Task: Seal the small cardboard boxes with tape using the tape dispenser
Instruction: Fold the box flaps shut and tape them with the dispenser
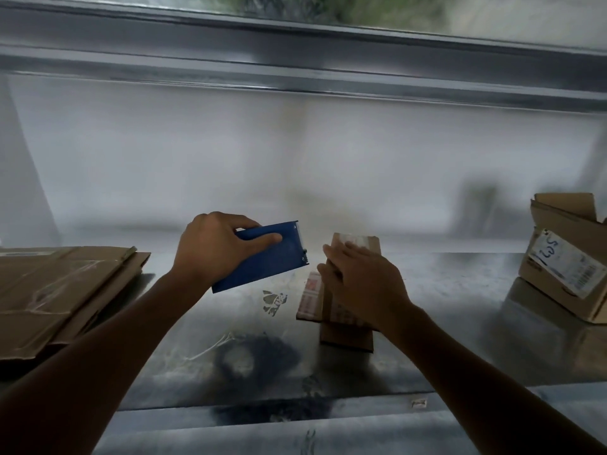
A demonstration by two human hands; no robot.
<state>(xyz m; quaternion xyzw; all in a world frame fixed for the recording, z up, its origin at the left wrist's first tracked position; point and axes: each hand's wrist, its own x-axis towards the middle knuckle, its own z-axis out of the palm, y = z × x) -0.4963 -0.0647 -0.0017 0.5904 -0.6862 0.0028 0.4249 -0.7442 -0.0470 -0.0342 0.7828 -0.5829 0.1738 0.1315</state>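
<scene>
- Two hands: left hand (213, 249) grips the flat blue tape dispenser (272, 262).
- Right hand (361, 285) presses straight-fingered (no clasp) on the small brown cardboard box (347, 338), just right of the dispenser on the grey metal table (453, 310).

You face a pale wall (230, 152) that fills the middle of your view, blurred and evenly lit. At 12 o'clock a grey metal window frame (295, 54) runs the full width, and the glass (328, 8) above it shows blurred green. From 3 round to 9 o'clock spreads a dull, shiny metal worktop (460, 307) that reflects soft light. A dark smudge (256, 356) marks it at 6 o'clock, near its front edge.
</scene>
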